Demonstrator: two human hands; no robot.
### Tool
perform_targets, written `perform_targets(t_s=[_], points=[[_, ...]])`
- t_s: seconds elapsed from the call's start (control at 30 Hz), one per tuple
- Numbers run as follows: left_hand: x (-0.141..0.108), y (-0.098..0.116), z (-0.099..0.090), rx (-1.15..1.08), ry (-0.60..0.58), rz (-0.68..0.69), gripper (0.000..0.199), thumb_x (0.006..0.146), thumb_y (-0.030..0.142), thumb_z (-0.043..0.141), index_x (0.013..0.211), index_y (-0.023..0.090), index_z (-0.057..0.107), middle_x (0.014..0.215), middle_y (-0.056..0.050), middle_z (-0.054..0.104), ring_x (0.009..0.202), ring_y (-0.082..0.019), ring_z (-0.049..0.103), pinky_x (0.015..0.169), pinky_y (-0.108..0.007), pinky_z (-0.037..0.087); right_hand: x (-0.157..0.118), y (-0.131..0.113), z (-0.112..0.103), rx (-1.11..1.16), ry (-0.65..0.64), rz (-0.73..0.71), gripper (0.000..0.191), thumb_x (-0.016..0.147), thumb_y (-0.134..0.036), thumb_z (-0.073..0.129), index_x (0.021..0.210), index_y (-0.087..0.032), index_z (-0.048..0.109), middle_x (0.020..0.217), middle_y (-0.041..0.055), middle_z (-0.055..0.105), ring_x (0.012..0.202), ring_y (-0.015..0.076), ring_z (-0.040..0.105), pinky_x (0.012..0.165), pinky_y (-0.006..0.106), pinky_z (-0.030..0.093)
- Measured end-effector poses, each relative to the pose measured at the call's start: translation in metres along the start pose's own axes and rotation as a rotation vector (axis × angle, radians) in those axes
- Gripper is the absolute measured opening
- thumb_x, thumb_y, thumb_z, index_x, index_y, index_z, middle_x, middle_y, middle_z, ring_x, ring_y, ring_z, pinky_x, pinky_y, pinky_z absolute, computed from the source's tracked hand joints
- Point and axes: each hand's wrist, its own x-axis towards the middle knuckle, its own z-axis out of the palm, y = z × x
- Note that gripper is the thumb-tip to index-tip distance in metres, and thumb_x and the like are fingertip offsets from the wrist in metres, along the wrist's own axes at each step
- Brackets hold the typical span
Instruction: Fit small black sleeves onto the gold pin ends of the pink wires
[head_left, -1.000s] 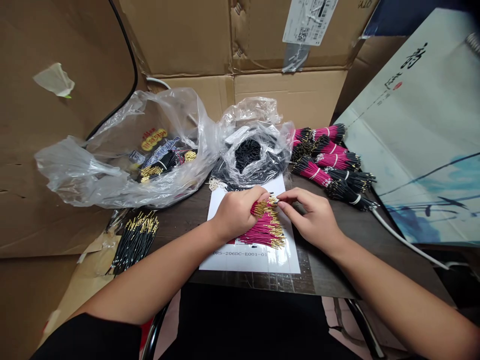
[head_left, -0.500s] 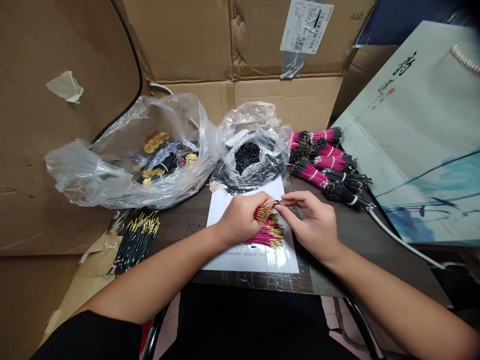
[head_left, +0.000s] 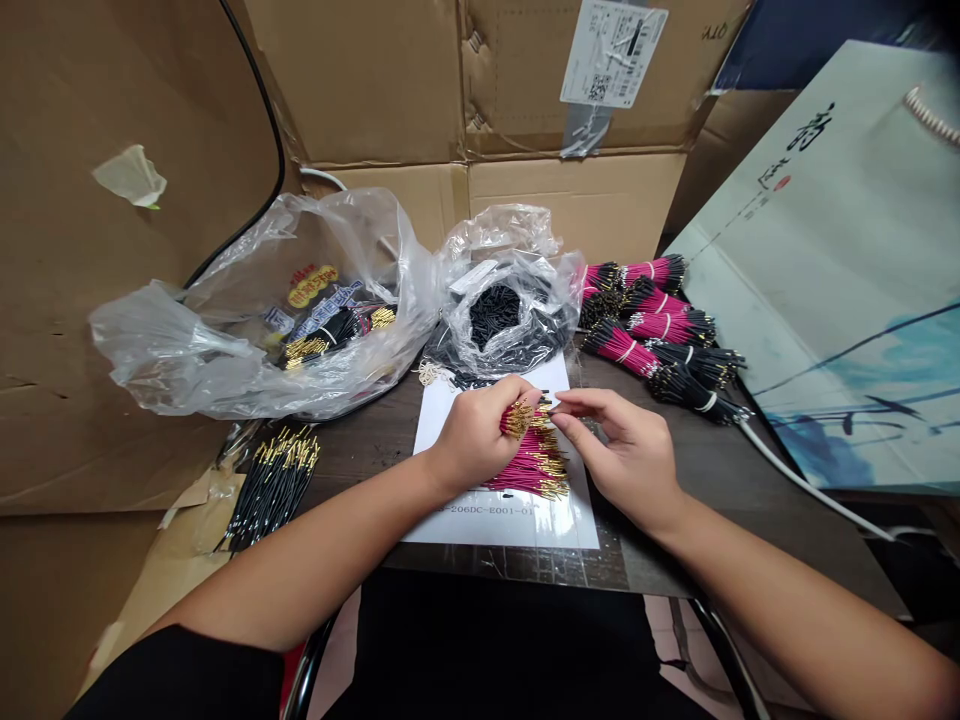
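Observation:
My left hand [head_left: 474, 432] is closed around a bundle of pink wires [head_left: 517, 420], their gold terminal ends pointing toward me. Just right of it, my right hand [head_left: 626, 445] has thumb and forefinger brought together in a pinch. Whatever sits between those fingertips is too small to make out. Beneath the left hand more pink wires [head_left: 529, 468] with gold ends lie side by side on a printed white sheet of paper [head_left: 480, 530]. Behind the hands stands a clear plastic bag [head_left: 551, 300], rolled open and full of short black tubes [head_left: 495, 315].
Tied pink and black wire bundles [head_left: 652, 325] are piled at the right, beside a pale paper bag [head_left: 847, 280]. At the left are a large clear bag [head_left: 187, 350] with wire bundles inside and loose black wires [head_left: 274, 490]. Cardboard boxes [head_left: 375, 80] wall the back.
My left hand and its wire bundle have shifted slightly left, away from the right fingertips. The dark piece seen between the two hands earlier is less visible. My right hand has barely moved.

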Motion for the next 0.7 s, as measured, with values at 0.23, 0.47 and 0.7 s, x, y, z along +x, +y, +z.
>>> perform_targets(t_s=[0.23,0.47,0.7], points=[[-0.0015,0.0012,0.0028,0.033,-0.069,0.033,0.011,0.091,0.021,0.046,0.089,0.017,0.057,0.074,-0.001,0.061,0.064,-0.010,0.056,0.063,-0.022,0.042,-0.0029,0.0027,0.0041,0.126,0.046,0.162,0.028,0.079,-0.026,0.071,0.104,-0.022,0.062,0.086,0.0027,0.071,0.079,0.0179,0.070,0.074,0.033,0.057],[-0.0009,0.0033,0.0046,0.040,-0.084,0.043,0.018,0.095,0.027,0.044,0.088,0.016,0.057,0.073,-0.001,0.061,0.063,-0.010,0.056,0.061,-0.022,0.042,-0.0015,0.0027,0.0062,0.176,0.060,0.225,0.023,0.076,-0.027,0.074,0.096,-0.022,0.064,0.081,0.0017,0.071,0.075,0.0170,0.069,0.069,0.030,0.056],[-0.0016,-0.0005,0.0061,0.114,-0.019,0.097,0.018,0.095,0.027,0.044,0.087,0.016,0.057,0.072,-0.002,0.061,0.061,-0.010,0.057,0.060,-0.022,0.041,-0.0022,0.0008,0.0071,0.162,-0.001,0.284,0.013,0.081,-0.033,0.068,0.088,-0.021,0.070,0.080,0.0015,0.071,0.069,0.0147,0.066,0.066,0.030,0.055]])
